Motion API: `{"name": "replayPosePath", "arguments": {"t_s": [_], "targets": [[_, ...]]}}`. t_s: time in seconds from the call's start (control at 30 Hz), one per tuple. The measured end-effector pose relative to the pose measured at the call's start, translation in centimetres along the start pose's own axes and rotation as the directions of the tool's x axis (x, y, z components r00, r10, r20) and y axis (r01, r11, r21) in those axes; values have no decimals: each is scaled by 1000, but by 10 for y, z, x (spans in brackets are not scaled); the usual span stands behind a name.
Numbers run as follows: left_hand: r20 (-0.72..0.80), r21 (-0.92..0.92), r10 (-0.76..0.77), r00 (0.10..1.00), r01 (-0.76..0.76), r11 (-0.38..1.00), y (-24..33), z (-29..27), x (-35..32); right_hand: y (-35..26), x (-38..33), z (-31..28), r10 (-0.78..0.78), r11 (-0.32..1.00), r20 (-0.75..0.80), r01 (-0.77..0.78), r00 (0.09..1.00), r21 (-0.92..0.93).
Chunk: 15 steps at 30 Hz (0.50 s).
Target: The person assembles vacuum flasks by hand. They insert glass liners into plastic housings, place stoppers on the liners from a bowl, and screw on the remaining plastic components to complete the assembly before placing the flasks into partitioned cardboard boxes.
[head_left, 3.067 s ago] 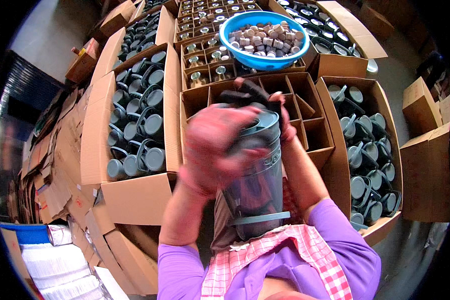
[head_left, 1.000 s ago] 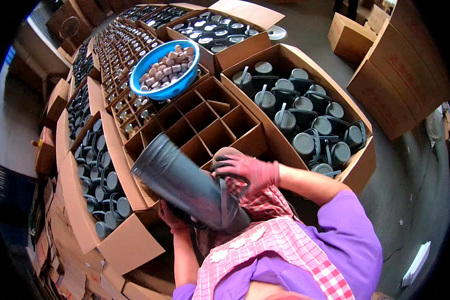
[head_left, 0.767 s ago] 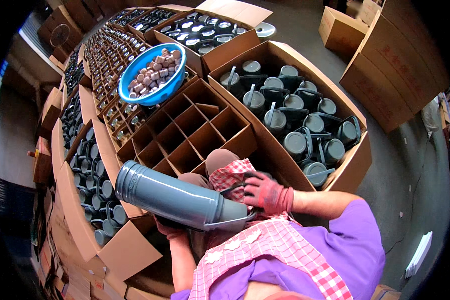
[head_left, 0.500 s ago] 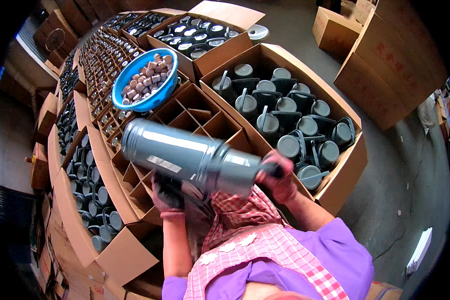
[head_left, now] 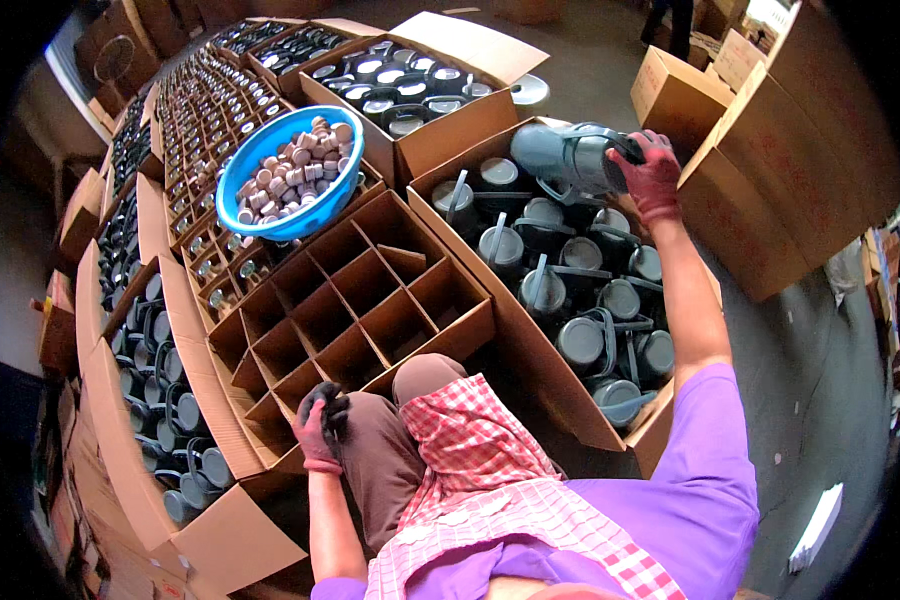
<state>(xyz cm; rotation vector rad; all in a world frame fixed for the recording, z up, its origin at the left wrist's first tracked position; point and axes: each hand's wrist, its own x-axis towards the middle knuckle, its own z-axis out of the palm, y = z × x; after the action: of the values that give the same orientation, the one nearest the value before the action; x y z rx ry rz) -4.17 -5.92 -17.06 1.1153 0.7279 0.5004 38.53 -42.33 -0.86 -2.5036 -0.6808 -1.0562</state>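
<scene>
Flask [head_left: 582, 166] in glossy grey-blue, roughly cylindrical and stepping in to a narrower end, is held by your right hand [head_left: 650, 175] at the far end of the open carton [head_left: 526, 338] on your right. It lies tipped well over onto its side, its wide end toward your left and its narrow end in your grasp, and a strap-like handle of matching colour runs around its middle. Pale highlights streak its smooth surface, though finer detail is blurred. You cannot tell from this view whether it touches the packed flasks [head_left: 579, 341] below, which show round grey ends and handles jutting at several angles. Your left hand [head_left: 320, 425], in a red glove with dark fingers, is loosely curled beside your knee near the corner of the divided box [head_left: 444, 342], with nothing visible in its grasp. Cardboard partitions split that box into square cells. Just beyond stands a blue basin [head_left: 230, 183], heaped with small pinkish-brown caps [head_left: 300, 175], above bottles in neighbouring compartments.
</scene>
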Motion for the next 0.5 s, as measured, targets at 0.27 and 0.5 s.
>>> {"name": "replayPosePath", "arguments": {"t_s": [0.27, 0.5], "targets": [[-106, 23, -63, 992, 66, 998, 1, -6, -2, -26, 48, 135, 198, 905, 375, -23, 905, -424], [-167, -29, -83, 983, 79, 996, -3, -5, -2, -12, -29, 205, 291, 893, 674, 59, 679, -445]]}}
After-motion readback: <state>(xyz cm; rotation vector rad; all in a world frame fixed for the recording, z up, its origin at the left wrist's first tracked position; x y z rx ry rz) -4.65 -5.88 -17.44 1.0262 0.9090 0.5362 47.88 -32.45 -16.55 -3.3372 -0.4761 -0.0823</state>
